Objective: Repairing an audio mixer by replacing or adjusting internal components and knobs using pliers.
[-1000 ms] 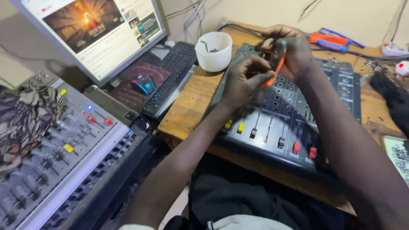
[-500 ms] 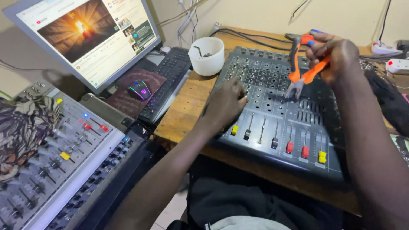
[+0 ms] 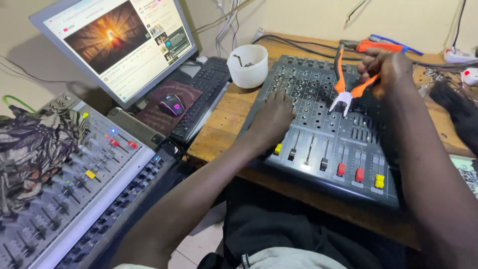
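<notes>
The orange-handled pliers [image 3: 345, 84] hung nose-down over the middle of the grey mixing console [image 3: 323, 124], their pale jaws parted just above the rows of knob holes and not touching the panel. My right hand [image 3: 386, 69] was closed around the handles, fingers wrapped on them near the console's far right edge. A second before, both hands had been bunched together over the far end of the board with the tool between them; since then the right hand had drawn the pliers up and off to the right, and the left had come away from it. My left hand [image 3: 271, 117] now lay flat on the console's left part, fingers together and pressed on the panel, holding nothing. I judged that whatever the pliers had been working on was released, and the board was simply being steadied.

The console sat on the wooden desk [image 3: 224, 124], faders toward me. Behind it stood a white cup [image 3: 247, 66]; to its left a black keyboard [image 3: 201, 97], a lit mouse [image 3: 173, 105] and a monitor [image 3: 119, 45]. A second mixer [image 3: 69, 189] lay at my far left.
</notes>
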